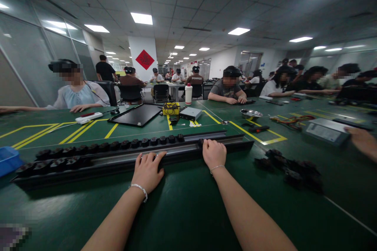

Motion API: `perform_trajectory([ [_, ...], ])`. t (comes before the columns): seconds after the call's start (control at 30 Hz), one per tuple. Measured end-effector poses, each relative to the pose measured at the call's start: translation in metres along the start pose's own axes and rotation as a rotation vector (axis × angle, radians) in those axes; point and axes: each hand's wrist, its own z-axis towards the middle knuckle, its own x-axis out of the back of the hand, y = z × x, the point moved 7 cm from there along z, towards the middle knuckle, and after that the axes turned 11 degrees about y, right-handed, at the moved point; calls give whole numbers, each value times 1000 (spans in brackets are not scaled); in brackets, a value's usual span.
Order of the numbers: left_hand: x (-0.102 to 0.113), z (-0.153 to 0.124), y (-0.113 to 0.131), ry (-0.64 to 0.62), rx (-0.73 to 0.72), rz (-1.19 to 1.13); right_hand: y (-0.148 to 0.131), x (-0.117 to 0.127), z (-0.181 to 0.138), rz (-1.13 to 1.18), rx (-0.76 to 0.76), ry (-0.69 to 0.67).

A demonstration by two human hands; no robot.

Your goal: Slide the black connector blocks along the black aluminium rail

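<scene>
Green matte table (182, 219); left hand (147, 172) flat, open on long black rail (118, 159); right hand (214, 153) curled, gripping it.

On my feed both forearms show bare the whole way from the lower edge of the view up to the hands, and the left hand (148, 170) and the right hand (214, 153) are bare as well. I make out a bracelet of small pale beads (139, 188) round the left wrist. A thinner, silvery chain bracelet (217, 168) circles the right wrist.
</scene>
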Motion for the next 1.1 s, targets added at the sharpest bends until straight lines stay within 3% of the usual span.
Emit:
perform_trajectory([
  [1.1, 2, 0, 2, 17, -3, -12, 9, -1, 0, -24, -60, 5],
])
